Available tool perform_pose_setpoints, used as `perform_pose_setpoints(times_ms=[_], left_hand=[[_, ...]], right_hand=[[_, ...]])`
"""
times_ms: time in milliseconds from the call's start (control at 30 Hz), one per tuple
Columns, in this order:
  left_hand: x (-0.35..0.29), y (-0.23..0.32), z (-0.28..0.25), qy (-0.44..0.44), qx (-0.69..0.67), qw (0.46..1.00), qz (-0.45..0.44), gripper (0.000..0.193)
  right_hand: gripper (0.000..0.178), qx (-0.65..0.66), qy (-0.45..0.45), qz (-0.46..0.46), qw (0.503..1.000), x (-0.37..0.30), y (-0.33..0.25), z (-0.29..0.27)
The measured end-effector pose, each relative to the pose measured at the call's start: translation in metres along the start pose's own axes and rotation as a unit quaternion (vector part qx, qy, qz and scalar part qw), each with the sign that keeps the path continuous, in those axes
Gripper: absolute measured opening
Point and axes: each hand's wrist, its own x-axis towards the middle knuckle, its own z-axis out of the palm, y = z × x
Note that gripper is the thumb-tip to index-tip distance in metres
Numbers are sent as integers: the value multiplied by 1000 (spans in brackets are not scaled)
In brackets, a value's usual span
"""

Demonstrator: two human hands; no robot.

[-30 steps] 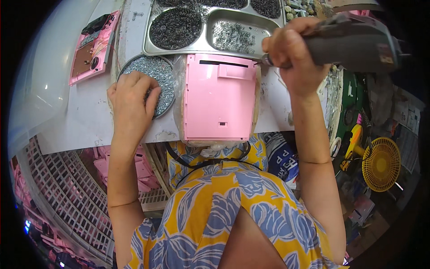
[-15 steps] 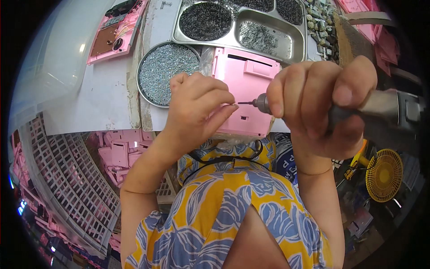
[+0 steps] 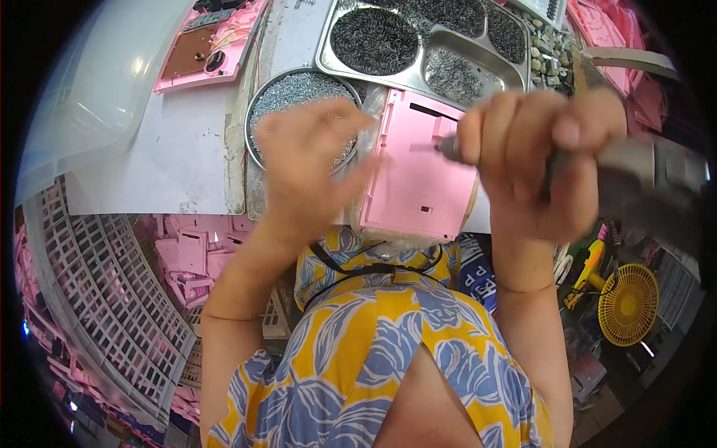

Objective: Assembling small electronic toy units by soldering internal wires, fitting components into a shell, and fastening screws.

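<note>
My right hand (image 3: 549, 160) is wrapped round an electric screwdriver (image 3: 635, 168), its blurred bit pointing left over a pink plastic panel (image 3: 418, 187). The panel lies in front of me, with a dark slot near its far edge and a small square hole nearer me. At the panel's left edge is my left hand (image 3: 306, 153), smeared by motion. Its thumb and forefinger stand apart, and I see nothing between them. Behind this hand, partly covered by it, sits a round metal dish (image 3: 252, 112) of small silvery screws.
A compartmented steel tray (image 3: 418, 84) at the back holds dark and silvery small parts. Far left lies a pink housing with wiring (image 3: 198, 60), beside a translucent plastic bin (image 3: 89, 112). A slatted crate (image 3: 112, 299) stands lower left; a yellow fan (image 3: 629, 305) is at right.
My left hand has come away from the screwdriver bit, its thumb and forefinger parting. The bit has shifted slightly right and farther from me. The whole view has shifted a little.
</note>
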Motion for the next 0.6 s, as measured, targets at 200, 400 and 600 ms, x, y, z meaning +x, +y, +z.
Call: perform_pose_setpoints(times_ms=[200, 400, 600], left_hand=[[-8, -32, -17, -148, 172, 973, -46, 9], [-4, -44, -13, -90, 187, 976, -62, 11], [-1, -38, -11, -148, -183, 962, -139, 11]], right_hand=[[3, -7, 27, -55, 998, 32, 62, -31], [6, -22, 25, -32, 999, 31, 81, -26], [7, -25, 2, -11, 1000, 32, 83, -23]])
